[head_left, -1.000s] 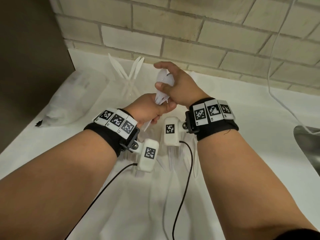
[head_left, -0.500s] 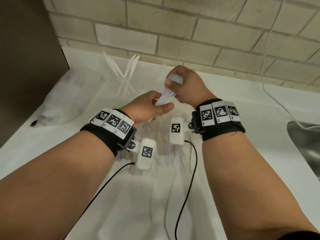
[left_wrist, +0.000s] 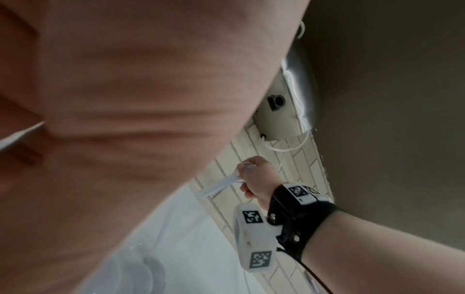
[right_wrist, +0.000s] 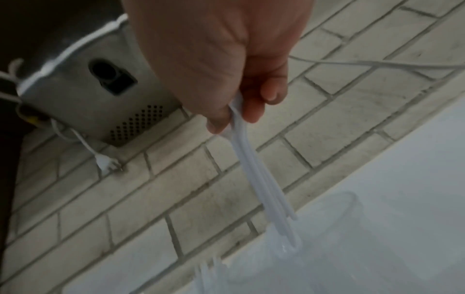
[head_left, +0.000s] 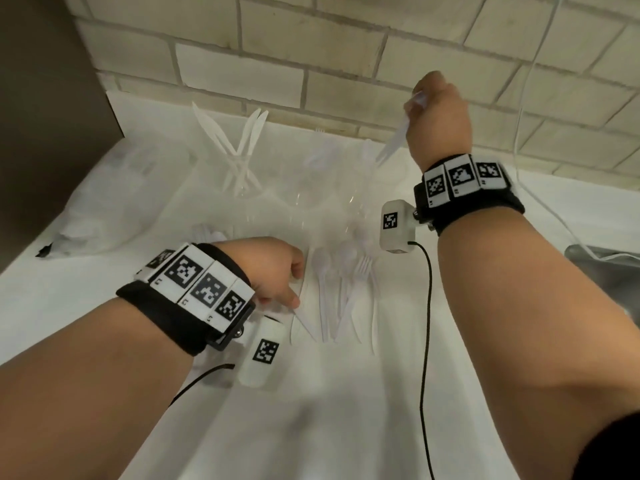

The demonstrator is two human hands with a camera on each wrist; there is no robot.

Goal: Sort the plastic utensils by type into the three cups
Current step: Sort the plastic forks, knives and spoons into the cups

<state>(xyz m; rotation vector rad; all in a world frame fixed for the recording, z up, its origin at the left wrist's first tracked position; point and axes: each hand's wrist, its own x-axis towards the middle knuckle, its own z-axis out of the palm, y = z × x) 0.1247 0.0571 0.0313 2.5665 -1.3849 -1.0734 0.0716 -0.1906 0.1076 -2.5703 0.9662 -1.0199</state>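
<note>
My right hand (head_left: 417, 98) is raised near the brick wall and grips a bunch of white spoons (head_left: 394, 136) by their bowls. The spoon handles (right_wrist: 266, 191) hang down into the rightmost clear cup (right_wrist: 352, 214). White forks (right_wrist: 208, 266) stand in the middle cup beside it. The left cup (head_left: 239, 188) holds white knives (head_left: 242, 136). My left hand (head_left: 294, 285) is down at the pile of white utensils (head_left: 346, 289) on the counter. Its curled fingers pinch a pointed white utensil (head_left: 304, 320); the tip of that utensil (left_wrist: 22, 133) shows beside the palm.
A clear plastic bag (head_left: 104, 202) lies at the left by a dark cabinet side (head_left: 41, 133). A metal sink rim (head_left: 602, 268) is at the right, with a white cable (head_left: 519, 126) running down the brick wall. A metal appliance (right_wrist: 83, 95) is mounted on the wall.
My left hand let go of the spoon bunch and dropped to the pile. My right hand carried the spoons up and right, over the rightmost cup.
</note>
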